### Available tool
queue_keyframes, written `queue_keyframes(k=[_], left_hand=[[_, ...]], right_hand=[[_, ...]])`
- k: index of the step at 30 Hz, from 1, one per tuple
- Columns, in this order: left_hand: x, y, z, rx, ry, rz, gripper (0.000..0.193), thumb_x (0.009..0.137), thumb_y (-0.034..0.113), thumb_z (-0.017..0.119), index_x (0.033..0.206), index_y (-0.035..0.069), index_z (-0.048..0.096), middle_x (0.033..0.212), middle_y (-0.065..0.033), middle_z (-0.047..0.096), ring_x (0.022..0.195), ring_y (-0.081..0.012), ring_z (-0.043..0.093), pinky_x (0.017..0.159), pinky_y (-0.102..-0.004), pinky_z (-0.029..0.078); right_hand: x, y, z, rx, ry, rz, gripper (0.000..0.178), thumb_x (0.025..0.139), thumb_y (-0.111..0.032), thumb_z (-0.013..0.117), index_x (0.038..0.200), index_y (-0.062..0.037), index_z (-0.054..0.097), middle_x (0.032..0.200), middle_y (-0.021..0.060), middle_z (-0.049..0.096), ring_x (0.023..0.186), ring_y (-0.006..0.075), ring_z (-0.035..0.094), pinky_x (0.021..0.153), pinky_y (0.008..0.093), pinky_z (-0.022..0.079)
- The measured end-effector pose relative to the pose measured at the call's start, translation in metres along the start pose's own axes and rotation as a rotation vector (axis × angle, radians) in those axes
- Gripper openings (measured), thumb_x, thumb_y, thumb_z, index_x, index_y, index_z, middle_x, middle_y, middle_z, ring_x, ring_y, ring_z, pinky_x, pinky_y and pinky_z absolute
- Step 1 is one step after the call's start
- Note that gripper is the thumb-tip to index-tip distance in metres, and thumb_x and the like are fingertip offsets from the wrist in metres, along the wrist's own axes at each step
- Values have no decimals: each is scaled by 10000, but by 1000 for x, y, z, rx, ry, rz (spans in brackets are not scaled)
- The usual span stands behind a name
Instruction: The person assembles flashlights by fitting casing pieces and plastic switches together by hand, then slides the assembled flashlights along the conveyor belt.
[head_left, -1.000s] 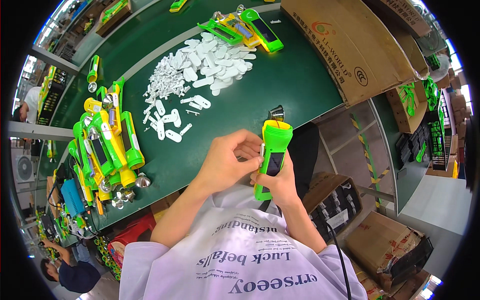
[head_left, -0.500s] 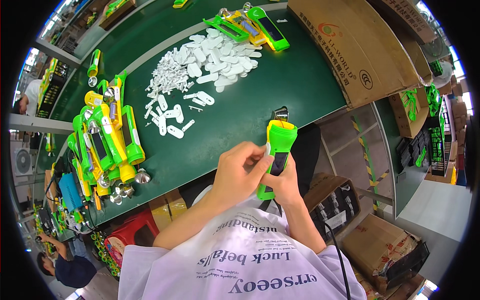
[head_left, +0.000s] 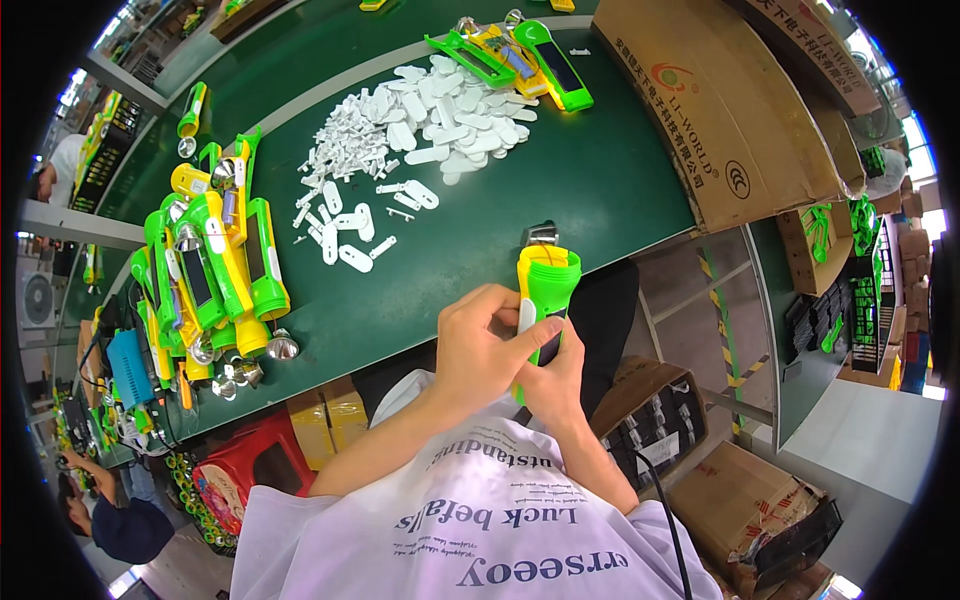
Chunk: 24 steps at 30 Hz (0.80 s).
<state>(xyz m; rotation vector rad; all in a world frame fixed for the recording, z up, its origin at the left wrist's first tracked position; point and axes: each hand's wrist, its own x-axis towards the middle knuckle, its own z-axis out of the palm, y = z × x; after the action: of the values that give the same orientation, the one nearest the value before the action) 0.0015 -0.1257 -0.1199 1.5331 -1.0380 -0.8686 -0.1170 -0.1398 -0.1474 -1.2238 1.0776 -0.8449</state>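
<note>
Close to my body at the table's edge, a green and yellow flashlight (head_left: 556, 285) stands nearly upright, its open end up. A shiny reflector cup (head_left: 541, 234) sticks out beyond that end. My right hand (head_left: 557, 380) is wrapped round the lower body. My left hand (head_left: 478, 340) grips the flashlight's left side, its thumb lying across the front near the dark panel. An oval white plastic piece (head_left: 526, 314) shows on that side by the left fingers. The lower body is mostly hidden behind both hands.
On the green table (head_left: 420, 290) lie piles of white oval plates (head_left: 470, 120) and small white parts (head_left: 345, 135). Several flashlight bodies (head_left: 205, 265) are heaped at left, a few more (head_left: 555, 65) at the far side. A large cardboard box (head_left: 690, 110) stands right; a red stool (head_left: 255, 465) is below left.
The flashlight has turned and tilted so its open end shows more, and the white piece is more visible. The left thumb has moved across the flashlight's front. The view has shifted slightly.
</note>
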Motion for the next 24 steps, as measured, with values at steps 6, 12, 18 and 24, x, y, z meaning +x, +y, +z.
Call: queue_keyframes(k=[6, 12, 18, 24], left_hand=[[7, 11, -8, -131, -6, -41, 340, 778, 261, 824, 906, -17, 677, 605, -13, 598, 531, -39, 496, 475, -211, 349], [6, 7, -17, 31, -65, 223, 361, 808, 284, 803, 952, -22, 675, 605, -1, 578, 490, -28, 441, 442, -211, 325], [6, 5, -19, 77, -54, 235, 421, 748, 373, 836, 905, 19, 671, 588, -23, 602, 458, -118, 549, 455, -248, 417], [10, 12, -19, 103, -235, 199, 480, 831, 330, 779, 1131, -10, 622, 766, -25, 660, 616, -52, 561, 539, -199, 418]], right_hand=[[-4, 0, 2, -114, -3, -94, 422, 725, -81, 776, 1075, -4, 553, 887, 76, 683, 803, 125, 642, 744, 292, 517], [-7, -7, 2, -216, 2, -169, 392, 719, -105, 786, 1009, -3, 543, 837, 106, 689, 741, 156, 680, 687, 302, 535], [-8, -5, -1, -242, -42, -182, 404, 717, -84, 758, 1052, 1, 548, 836, 97, 685, 741, 146, 678, 687, 299, 534], [-8, 4, -11, 111, -172, 42, 400, 721, -6, 705, 1090, -21, 553, 836, 49, 638, 698, 153, 654, 658, 293, 527]])
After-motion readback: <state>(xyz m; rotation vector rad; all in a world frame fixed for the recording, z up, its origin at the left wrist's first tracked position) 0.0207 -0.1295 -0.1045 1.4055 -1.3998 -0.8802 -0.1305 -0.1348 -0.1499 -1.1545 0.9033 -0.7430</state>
